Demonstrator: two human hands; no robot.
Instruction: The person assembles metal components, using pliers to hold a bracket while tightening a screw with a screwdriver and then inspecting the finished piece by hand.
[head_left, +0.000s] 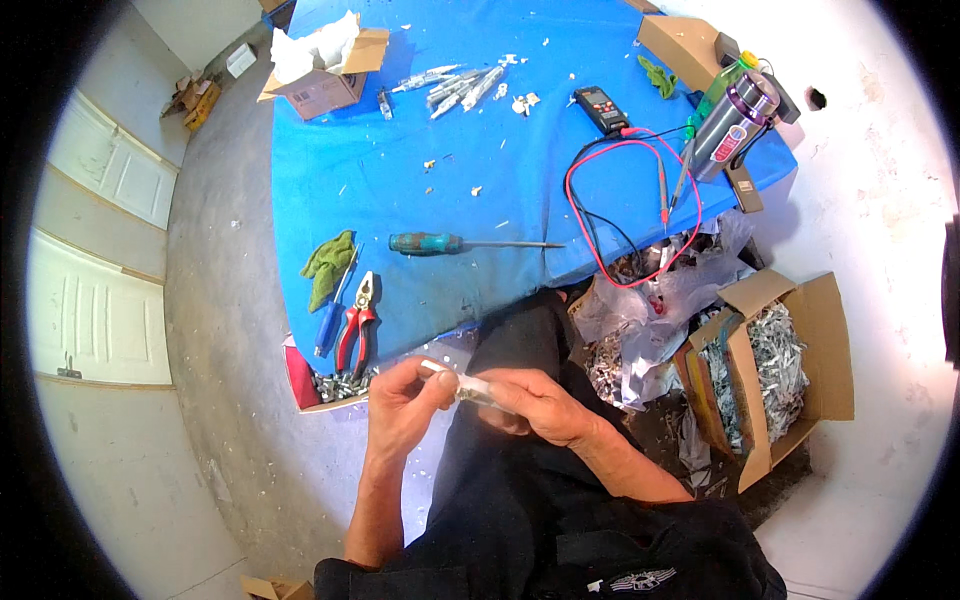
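Over my lap, my left hand (411, 398) and my right hand (540, 402) meet at a small, slender whitish piece (474, 388). My left fingers pinch its narrow white end, while the right thumb and fingers close round the wider part. Much of it is hidden by my fingers, and its exact kind is unclear. Red-handled pliers (356, 328) lie on the blue-covered table (470, 300) just beyond my left hand. Beside them are a blue-handled screwdriver (330, 322) and a green cloth (327, 266). A larger teal-handled screwdriver (428, 243) lies crosswise farther up.
Several slim grey-white pieces (465, 88) lie at the back near an open carton (322, 90). A multimeter (600, 108) with red and black leads and a steel flask (735, 125) stand right. A box of shredded silvery strips (780, 375) and plastic bags (650, 320) sit below.
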